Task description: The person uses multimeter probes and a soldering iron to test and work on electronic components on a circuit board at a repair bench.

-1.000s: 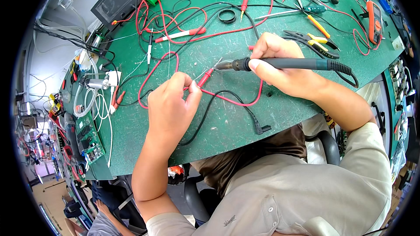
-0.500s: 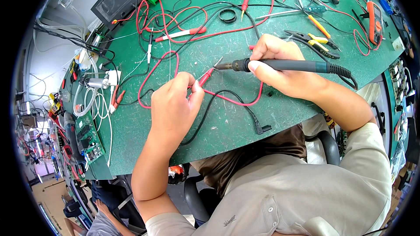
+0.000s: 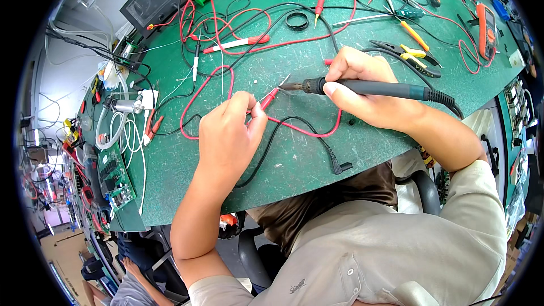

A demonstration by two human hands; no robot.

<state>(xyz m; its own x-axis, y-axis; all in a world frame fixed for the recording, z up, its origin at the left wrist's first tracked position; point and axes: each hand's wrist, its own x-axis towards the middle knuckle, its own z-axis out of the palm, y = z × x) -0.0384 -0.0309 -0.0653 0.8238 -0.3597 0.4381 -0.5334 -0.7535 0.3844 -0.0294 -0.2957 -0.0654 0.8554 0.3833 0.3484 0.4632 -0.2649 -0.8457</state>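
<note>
My left hand (image 3: 231,133) is closed on a red test probe (image 3: 268,100), pinched between thumb and fingers. Its thin metal point slants up and to the right. My right hand (image 3: 365,85) grips a soldering iron (image 3: 391,88) with a dark handle, held almost level. The iron's tip (image 3: 290,86) points left and meets or nearly meets the base of the probe's metal point; contact is too small to make out. A thin pale wire (image 3: 221,76) runs down to the fingers of my left hand.
Red and black test leads loop over the green bench (image 3: 294,181). Beyond the iron lie pliers (image 3: 411,54), a screwdriver (image 3: 408,14), another red probe (image 3: 321,1) and a black ring (image 3: 297,21). An orange multimeter (image 3: 485,31) sits far right, a circuit board (image 3: 115,181) at left.
Both hands keep nearly the same pose, with the iron's tip still at the probe. The whole picture has shifted very slightly.
</note>
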